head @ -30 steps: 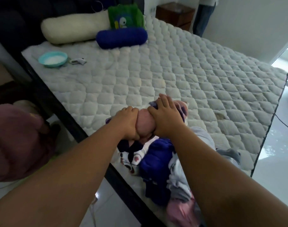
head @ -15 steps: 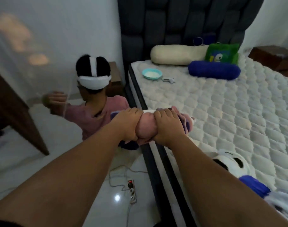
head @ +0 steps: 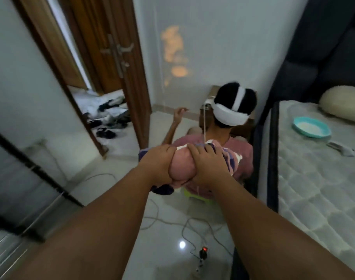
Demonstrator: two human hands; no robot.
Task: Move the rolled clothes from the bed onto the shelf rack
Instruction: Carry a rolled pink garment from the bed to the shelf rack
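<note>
A bundle of rolled clothes, pink in the middle with purple and white rolls at the sides, is held in the air in front of me over the white floor. My left hand grips its left side and my right hand grips its right side. The bed with its quilted white mattress lies at the right. At the left edge stands a metal frame with dark bars, blurred; I cannot tell whether it is the shelf rack.
A person in a pink shirt with a white headset sits on the floor just beyond the bundle, beside the bed. Cables and a power strip lie on the floor below my arms. An open wooden door stands ahead left, shoes beyond it. A teal bowl rests on the mattress.
The view has swung left from the bed toward the door and the metal frame. Both hands have lifted the bundle off the mattress and carried it out over the floor.
</note>
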